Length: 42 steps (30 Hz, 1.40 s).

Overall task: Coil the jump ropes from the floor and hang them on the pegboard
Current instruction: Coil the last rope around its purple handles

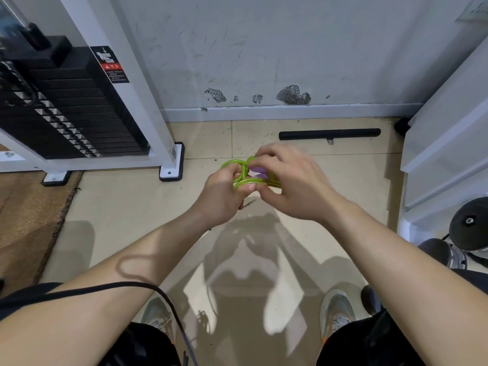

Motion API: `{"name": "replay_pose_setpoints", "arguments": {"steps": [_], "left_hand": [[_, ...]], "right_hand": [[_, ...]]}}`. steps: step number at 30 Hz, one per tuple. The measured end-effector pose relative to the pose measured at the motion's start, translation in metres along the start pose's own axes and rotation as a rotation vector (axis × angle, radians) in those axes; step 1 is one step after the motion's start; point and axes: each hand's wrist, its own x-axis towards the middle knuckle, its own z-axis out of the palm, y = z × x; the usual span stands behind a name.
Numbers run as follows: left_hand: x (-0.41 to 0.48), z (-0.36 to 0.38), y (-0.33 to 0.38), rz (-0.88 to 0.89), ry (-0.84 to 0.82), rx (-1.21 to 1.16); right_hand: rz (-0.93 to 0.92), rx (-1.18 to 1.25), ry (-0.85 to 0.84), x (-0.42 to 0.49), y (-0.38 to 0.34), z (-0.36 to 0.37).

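our 2 shoes [158, 317] lowest. above them 1 green rope [239, 167], coiled, held off the floor [132, 202] betw. both hands: l hand [224, 192] grips its loops, r hand [290, 186] curls round the other side, over 2 purple handles [258, 172]. beyond, 1 black bar [330, 133] by the wall [264, 48].

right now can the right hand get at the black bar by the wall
Probably not yet: the right hand grips the green jump rope with the left hand. The black bar lies unblocked beyond, reachable once it lets go.
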Motion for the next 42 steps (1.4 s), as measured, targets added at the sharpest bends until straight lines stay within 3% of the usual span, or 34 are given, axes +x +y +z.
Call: {"name": "replay_pose_setpoints", "arguments": {"steps": [6,12,16,20,22,27,35,42], "left_hand": [[-0.006,0.005,0.002,-0.036,-0.024,-0.029],[-0.009,0.010,0.001,-0.006,-0.039,-0.038],[-0.011,0.011,-0.004,0.098,-0.069,0.056],[-0.013,0.009,-0.001,0.182,-0.094,0.184],[-0.015,0.011,0.000,0.209,-0.130,0.271],[-0.017,0.013,-0.002,0.236,-0.195,0.411],[-0.014,-0.001,0.000,0.197,-0.200,0.241],[-0.019,-0.008,0.009,0.219,-0.333,0.282]], "right_hand": [[0.048,0.197,-0.081,-0.001,0.011,0.005],[0.128,0.197,-0.173,-0.001,0.013,-0.002],[0.143,0.265,-0.243,-0.002,0.014,-0.005],[0.304,0.558,-0.178,-0.001,0.008,-0.005],[0.344,0.617,-0.247,-0.001,0.007,-0.004],[0.301,0.658,-0.482,-0.007,0.004,-0.012],[0.262,0.552,-0.561,-0.006,0.000,-0.013],[0.268,0.568,-0.678,-0.005,0.000,-0.023]]}}
